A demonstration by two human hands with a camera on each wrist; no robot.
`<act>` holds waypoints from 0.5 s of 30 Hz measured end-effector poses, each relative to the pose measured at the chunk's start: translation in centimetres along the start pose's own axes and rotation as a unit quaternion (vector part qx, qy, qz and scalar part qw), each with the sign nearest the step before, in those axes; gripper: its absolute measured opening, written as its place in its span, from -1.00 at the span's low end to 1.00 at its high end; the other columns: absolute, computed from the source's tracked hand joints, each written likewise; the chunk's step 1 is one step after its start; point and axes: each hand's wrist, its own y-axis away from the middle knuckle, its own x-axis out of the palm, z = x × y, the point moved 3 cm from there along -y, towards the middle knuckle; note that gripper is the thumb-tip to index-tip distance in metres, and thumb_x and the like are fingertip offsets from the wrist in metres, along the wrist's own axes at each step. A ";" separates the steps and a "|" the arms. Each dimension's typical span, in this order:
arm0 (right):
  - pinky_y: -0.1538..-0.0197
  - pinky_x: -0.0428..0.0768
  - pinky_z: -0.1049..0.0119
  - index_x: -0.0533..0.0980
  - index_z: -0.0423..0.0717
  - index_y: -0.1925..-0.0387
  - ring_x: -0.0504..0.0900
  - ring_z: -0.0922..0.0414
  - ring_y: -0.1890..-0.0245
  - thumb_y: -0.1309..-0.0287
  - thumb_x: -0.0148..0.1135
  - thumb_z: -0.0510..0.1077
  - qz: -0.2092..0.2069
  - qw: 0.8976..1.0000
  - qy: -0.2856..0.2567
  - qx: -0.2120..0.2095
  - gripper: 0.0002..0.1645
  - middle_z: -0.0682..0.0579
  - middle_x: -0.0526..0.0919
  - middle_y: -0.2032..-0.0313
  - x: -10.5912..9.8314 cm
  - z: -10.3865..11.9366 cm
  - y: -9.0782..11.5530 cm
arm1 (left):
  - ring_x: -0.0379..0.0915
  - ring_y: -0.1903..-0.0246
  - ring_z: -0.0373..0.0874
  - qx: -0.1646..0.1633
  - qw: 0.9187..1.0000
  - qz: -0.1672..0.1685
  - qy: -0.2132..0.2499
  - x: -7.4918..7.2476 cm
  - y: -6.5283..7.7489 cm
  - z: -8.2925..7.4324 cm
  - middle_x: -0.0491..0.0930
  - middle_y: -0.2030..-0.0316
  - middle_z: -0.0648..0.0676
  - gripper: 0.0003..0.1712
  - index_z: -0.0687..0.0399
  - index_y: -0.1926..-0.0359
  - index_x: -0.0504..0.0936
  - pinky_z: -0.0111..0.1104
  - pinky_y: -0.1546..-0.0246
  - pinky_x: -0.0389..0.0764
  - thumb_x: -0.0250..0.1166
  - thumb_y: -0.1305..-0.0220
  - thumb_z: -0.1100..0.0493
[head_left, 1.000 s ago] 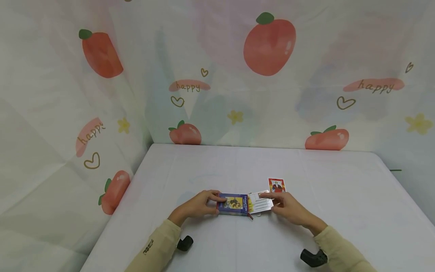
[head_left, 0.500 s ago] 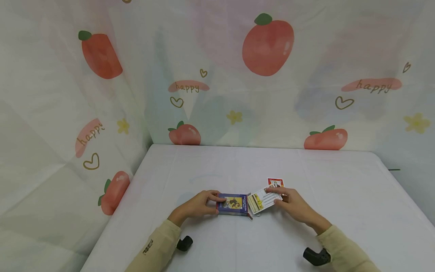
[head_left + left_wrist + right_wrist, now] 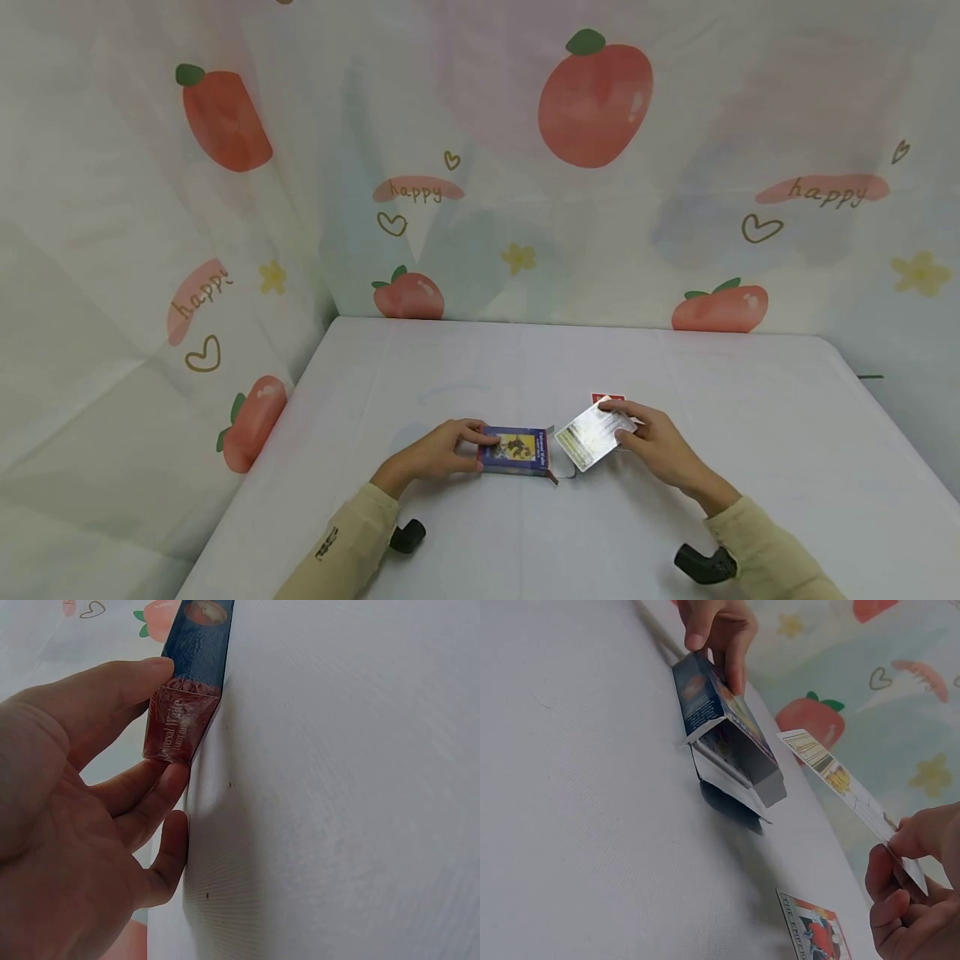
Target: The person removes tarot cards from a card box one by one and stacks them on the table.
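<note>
My left hand (image 3: 442,450) grips the closed end of a blue tarot card box (image 3: 517,450), thumb and fingers on opposite faces. The box lies on the white table, its open end toward the right. In the right wrist view, its flap (image 3: 731,784) hangs down and a pale edge shows within the dark opening. My right hand (image 3: 663,446) pinches a tarot card (image 3: 592,437) by its right end, tilted and off to the right of the box. Beyond it lies another tarot card (image 3: 817,930) with a red border, mostly hidden by the held card in the head view.
The white tablecloth (image 3: 465,533) spreads around both hands. A fruit-printed curtain (image 3: 480,208) rises behind the table and along its left side. Black curved wrist pieces (image 3: 408,536) stick out at both sleeves.
My right hand has drawn the card out of the box's open end, moving right and turning it so its right end points up and away. The left hand and box have stayed put.
</note>
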 end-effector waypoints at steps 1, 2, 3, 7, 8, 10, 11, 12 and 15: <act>0.18 0.64 0.42 0.44 -0.36 -0.28 0.51 0.38 0.08 -0.31 0.08 -0.45 0.000 1.000 -0.001 0.005 -0.49 -0.43 0.39 -0.34 0.0 0.0 0.0 | 0.13 -0.51 0.19 0.000 1.000 0.000 0.000 0.0 0.0 0.0 0.38 -0.42 0.19 -0.47 0.00 -0.24 0.64 0.13 -0.49 0.18 0.43 -0.23 0.27; 0.20 0.63 0.42 0.46 -0.35 -0.28 0.50 0.37 0.11 -0.31 0.07 -0.45 -0.004 1.000 0.001 0.010 -0.50 -0.42 0.41 -0.33 0.0 0.0 0.0 | 0.13 -0.51 0.19 0.001 1.000 0.001 -0.001 0.0 0.0 0.1 0.38 -0.42 0.19 -0.47 0.00 -0.24 0.63 0.13 -0.49 0.18 0.43 -0.23 0.27; 0.23 0.60 0.42 0.47 -0.33 -0.28 0.49 0.35 0.12 -0.31 0.05 -0.45 -0.008 1.000 0.005 0.015 -0.50 -0.40 0.43 -0.32 0.0 0.0 0.0 | 0.13 -0.51 0.19 0.001 1.000 0.001 -0.001 0.0 0.0 0.1 0.38 -0.42 0.18 -0.46 -0.01 -0.25 0.63 0.13 -0.49 0.18 0.43 -0.23 0.27; 0.34 0.41 0.43 0.53 -0.25 -0.25 0.40 0.29 0.12 -0.25 -0.01 -0.45 -0.029 0.998 0.035 0.033 -0.45 -0.30 0.54 -0.27 -0.2 0.0 0.1 | 0.13 -0.51 0.19 0.002 1.000 0.001 -0.001 0.1 -0.1 0.2 0.38 -0.42 0.19 -0.46 0.00 -0.25 0.63 0.14 -0.49 0.17 0.43 -0.23 0.26; 0.35 0.39 0.42 0.54 -0.25 -0.24 0.38 0.27 0.11 -0.23 -0.01 -0.46 -0.034 0.998 0.036 0.034 -0.44 -0.29 0.55 -0.26 -0.2 0.0 0.1 | 0.13 -0.51 0.19 0.002 1.000 0.001 -0.001 0.1 -0.1 0.2 0.38 -0.42 0.19 -0.46 0.00 -0.25 0.63 0.14 -0.49 0.17 0.43 -0.23 0.26; 0.31 0.39 0.44 0.53 -0.24 -0.26 0.39 0.31 0.07 -0.23 -0.03 -0.46 -0.032 0.998 0.036 0.035 -0.42 -0.29 0.52 -0.29 -0.2 -0.1 0.1 | 0.13 -0.51 0.19 0.001 1.000 0.000 0.000 0.1 -0.1 0.2 0.39 -0.42 0.19 -0.46 -0.01 -0.25 0.63 0.14 -0.49 0.17 0.43 -0.23 0.26; 0.28 0.40 0.45 0.51 -0.25 -0.28 0.39 0.33 0.05 -0.23 -0.03 -0.46 -0.029 0.999 0.032 0.033 -0.42 -0.30 0.50 -0.31 -0.2 -0.1 0.1 | 0.13 -0.51 0.19 0.000 1.000 -0.001 0.000 0.1 -0.1 0.2 0.39 -0.42 0.18 -0.46 -0.01 -0.25 0.64 0.14 -0.49 0.17 0.43 -0.23 0.26; 0.25 0.41 0.47 0.50 -0.26 -0.29 0.40 0.38 0.02 -0.24 -0.03 -0.47 -0.027 0.999 0.028 0.030 -0.42 -0.31 0.49 -0.32 -0.2 -0.1 0.0 | 0.13 -0.51 0.18 -0.001 1.000 -0.001 0.000 0.1 -0.1 0.2 0.39 -0.42 0.18 -0.46 -0.01 -0.25 0.64 0.14 -0.49 0.17 0.43 -0.23 0.26; 0.17 0.44 0.53 0.48 -0.28 -0.29 0.41 0.46 -0.02 -0.28 0.01 -0.45 -0.025 0.999 0.024 0.018 -0.45 -0.34 0.43 -0.36 -0.3 -0.2 0.0 | 0.12 -0.52 0.17 -0.003 1.000 -0.002 0.000 0.0 0.0 0.2 0.38 -0.42 0.18 -0.46 -0.02 -0.25 0.63 0.12 -0.50 0.17 0.43 -0.23 0.26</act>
